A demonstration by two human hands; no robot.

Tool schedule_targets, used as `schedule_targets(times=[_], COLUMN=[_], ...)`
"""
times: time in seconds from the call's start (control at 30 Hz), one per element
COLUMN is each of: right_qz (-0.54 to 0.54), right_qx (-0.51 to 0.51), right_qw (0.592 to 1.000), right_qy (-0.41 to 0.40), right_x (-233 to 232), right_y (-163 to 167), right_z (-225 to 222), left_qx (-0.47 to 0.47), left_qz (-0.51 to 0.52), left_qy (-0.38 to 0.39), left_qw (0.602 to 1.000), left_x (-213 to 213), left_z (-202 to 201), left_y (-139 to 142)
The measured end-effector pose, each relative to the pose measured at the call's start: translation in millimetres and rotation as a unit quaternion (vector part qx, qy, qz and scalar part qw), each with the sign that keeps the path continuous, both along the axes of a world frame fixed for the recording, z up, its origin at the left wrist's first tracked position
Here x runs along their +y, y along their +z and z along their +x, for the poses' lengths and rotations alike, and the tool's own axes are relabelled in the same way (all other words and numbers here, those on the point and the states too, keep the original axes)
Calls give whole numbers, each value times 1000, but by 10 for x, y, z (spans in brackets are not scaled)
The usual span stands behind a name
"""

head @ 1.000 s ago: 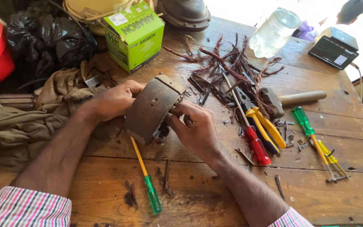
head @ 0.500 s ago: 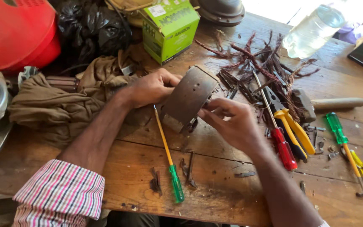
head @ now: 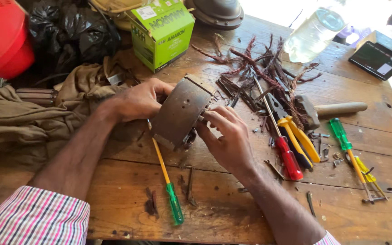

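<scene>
A rusty brown metal ring-shaped motor core (head: 181, 112) stands on edge on the wooden table (head: 232, 213). My left hand (head: 138, 99) holds its far left side. My right hand (head: 228, 136) grips its right rim, fingers curled at the edge. A screwdriver with a yellow shaft and green handle (head: 168, 187) lies on the table just below the core, between my forearms. Small dark scraps lie around it.
A pile of reddish-brown wire strands (head: 268, 72) lies behind the core. Right of my hand lie a red-handled screwdriver (head: 286, 156), yellow pliers (head: 301, 139), a hammer (head: 336, 109) and green screwdrivers (head: 346, 149). A green box (head: 162, 32), plastic bottle (head: 311, 34), brown cloth (head: 23, 122) and red tub (head: 1, 41) stand behind.
The view has shifted slightly between frames. Both hands stay on the metal core, which has tilted a little; my right fingers have shifted along its rim.
</scene>
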State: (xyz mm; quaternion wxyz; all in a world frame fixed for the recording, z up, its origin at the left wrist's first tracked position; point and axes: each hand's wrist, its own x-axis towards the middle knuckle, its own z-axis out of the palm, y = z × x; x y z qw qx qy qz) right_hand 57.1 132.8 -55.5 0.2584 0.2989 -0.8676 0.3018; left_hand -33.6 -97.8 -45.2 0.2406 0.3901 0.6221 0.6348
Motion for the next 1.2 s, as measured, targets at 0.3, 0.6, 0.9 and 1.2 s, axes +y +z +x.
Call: schedule_targets(times=[0.3, 0.6, 0.9, 1.2], right_qz=[-5, 7, -2, -5], right_qx=[65, 71, 65, 48], right_qw=[997, 996, 995, 996], right_qy=[-47, -61, -78, -74], right_x=[-16, 57, 29, -29], right_y=[-65, -103, -158, -24], right_z=[-22, -112, -135, -61], left_qx=[94, 195, 227, 79], left_qz=[7, 30, 30, 4], left_qy=[105, 241, 297, 176], left_qw=[990, 950, 927, 981], left_x=[88, 140, 109, 71], left_z=[-45, -33, 38, -96], left_y=[-158, -271, -328, -231])
